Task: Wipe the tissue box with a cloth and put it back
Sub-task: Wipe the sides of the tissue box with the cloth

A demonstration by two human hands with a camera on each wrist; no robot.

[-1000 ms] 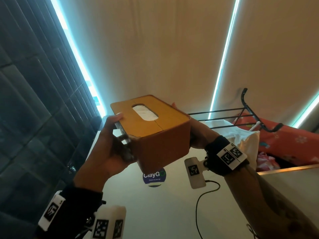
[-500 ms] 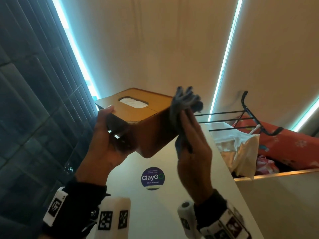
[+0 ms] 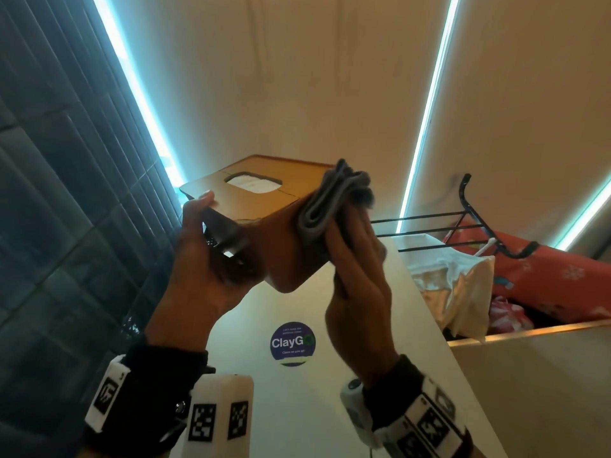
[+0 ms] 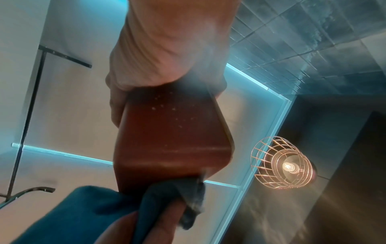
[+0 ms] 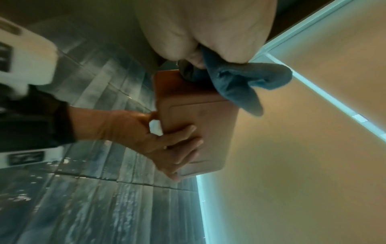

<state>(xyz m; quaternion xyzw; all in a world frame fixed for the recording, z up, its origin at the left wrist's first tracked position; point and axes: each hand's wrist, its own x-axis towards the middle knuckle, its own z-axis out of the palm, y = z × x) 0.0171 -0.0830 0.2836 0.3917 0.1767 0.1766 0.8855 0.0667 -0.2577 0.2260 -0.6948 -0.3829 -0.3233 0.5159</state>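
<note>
The brown tissue box (image 3: pixel 261 193) is held up in the air, tilted, its oval slot with white tissue facing up. My left hand (image 3: pixel 201 259) grips its left end, thumb on the top and fingers under the base (image 5: pixel 177 148). My right hand (image 3: pixel 357 276) holds a folded grey cloth (image 3: pixel 330 200) and presses it against the box's right side face. From below, the left wrist view shows the box's dusty underside (image 4: pixel 171 137) with the cloth (image 4: pixel 167 198) at its far end. The right wrist view shows the cloth (image 5: pixel 240 82) bunched at the box's near corner (image 5: pixel 167 85).
Below the box lies a white table (image 3: pixel 330 408) with a round blue ClayGo sticker (image 3: pixel 292 342). To the right are a black wire rack (image 3: pixel 463 223), crumpled white bags (image 3: pixel 459 285) and red fabric (image 3: pixel 562 276). A dark tiled wall (image 3: pixel 49 193) is on the left; a caged lamp (image 4: pixel 286 165) hangs overhead.
My right hand came off the box's far side and returned with the grey cloth, which now presses on the right side face. The left hand has tilted and raised the box.
</note>
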